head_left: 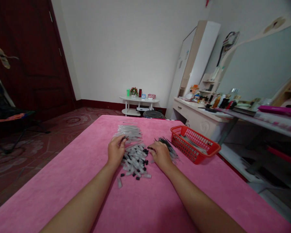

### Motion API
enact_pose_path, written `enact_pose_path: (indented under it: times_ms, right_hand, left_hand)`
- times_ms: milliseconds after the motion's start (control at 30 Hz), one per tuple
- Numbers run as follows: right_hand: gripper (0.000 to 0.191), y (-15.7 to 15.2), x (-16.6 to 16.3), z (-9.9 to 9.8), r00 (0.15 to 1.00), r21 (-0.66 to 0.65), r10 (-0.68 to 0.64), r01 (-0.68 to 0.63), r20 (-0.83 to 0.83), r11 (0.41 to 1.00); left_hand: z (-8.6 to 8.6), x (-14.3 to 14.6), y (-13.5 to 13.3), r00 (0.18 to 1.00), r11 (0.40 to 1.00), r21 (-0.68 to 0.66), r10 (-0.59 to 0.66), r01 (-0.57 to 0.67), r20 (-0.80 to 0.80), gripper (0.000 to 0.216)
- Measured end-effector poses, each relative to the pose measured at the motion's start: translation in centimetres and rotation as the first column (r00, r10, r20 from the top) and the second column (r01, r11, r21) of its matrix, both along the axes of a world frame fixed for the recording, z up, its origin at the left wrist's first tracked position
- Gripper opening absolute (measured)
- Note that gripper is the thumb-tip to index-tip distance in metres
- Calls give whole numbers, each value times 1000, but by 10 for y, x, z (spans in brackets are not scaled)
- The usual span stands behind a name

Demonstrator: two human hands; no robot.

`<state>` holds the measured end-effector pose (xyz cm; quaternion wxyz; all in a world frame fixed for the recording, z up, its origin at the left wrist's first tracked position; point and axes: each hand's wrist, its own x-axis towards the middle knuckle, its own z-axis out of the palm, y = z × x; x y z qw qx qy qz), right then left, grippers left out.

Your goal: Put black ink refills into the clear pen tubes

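On the pink cloth (145,200) lies a heap of small clear caps with black ends (135,161). My left hand (115,151) rests at the heap's left edge, fingers curled, pinching a thin clear tube near a spread of clear tubes (129,132) farther back. My right hand (160,154) lies on the heap's right side, fingers bent over a bundle of thin black-tipped refills (168,145). What its fingers grip is hidden.
A red plastic basket (196,154) with some pieces inside stands at the right edge of the cloth. Beyond are a white dresser with bottles (203,113), a small white shelf table (138,102), a dark door (31,58) and a chair (5,113) at left.
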<state>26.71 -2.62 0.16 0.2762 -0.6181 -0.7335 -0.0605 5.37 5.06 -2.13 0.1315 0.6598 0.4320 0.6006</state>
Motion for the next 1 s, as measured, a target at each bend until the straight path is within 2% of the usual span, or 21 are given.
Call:
enact_pose_path:
  times_ms: [133, 200, 433, 600, 700, 833, 900, 1000]
  right_hand:
    - [19, 13, -1, -7, 999, -122, 39, -41, -22, 992]
    - [19, 15, -1, -10, 999, -135, 40, -44, -33, 990]
    - [14, 6, -3, -13, 998, -69, 35, -38, -43, 997]
    - [8, 1, -3, -16, 973, 30, 38, -32, -228, 999]
    - [6, -3, -5, -15, 915, 72, 40, -13, -402, 997]
    - [8, -9, -12, -10, 727, 64, 89, -61, -681, 996]
    - [8, -10, -14, -9, 645, 83, 121, -89, -755, 993]
    - [11, -11, -15, -7, 604, 107, 143, -95, -784, 990]
  left_hand:
    - [-1, 2, -1, 991, 998, 55, -12, 19, -130, 22]
    - [1, 3, -3, 983, 996, 77, -22, 36, -182, 22]
    - [6, 6, -11, 943, 994, 82, -37, 68, -332, 22]
    - [10, 6, -16, 910, 990, 93, -60, 108, -409, 24]
    - [13, 7, -20, 864, 978, 106, -107, 181, -492, 25]
    - [16, 10, -24, 791, 961, 107, -144, 255, -594, 32]
    - [18, 10, -26, 764, 959, 100, -147, 267, -628, 32]
    - [20, 11, -29, 736, 957, 92, -149, 276, -661, 33]
